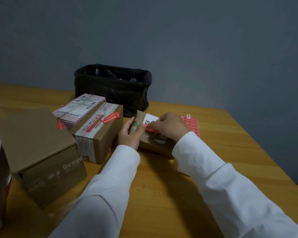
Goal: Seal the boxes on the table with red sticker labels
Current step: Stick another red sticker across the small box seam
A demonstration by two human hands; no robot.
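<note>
The right hand [169,125] has its fingers curled down onto a red sticker label [151,129], pinching or pressing its right end against the top of a small brown box [153,143]; the fingertips cover that end, so whether they grip or only press it is hard to tell. The label lies flat across the box's top, running leftward from under the right fingers to the thumb of the left hand [130,133], which grips the box's left edge with the thumb on top and fingers wrapped round the side. The box sits on the wooden table [162,194], between both hands. Just behind the right hand lies a red sticker sheet [191,124], flat on the table. To the left stands a taped brown box [96,134] with a red label already across its top, a pink box [79,107] behind it, and a larger brown carton [41,157] nearer. A black lined bin [112,86] stands at the back against the wall.
</note>
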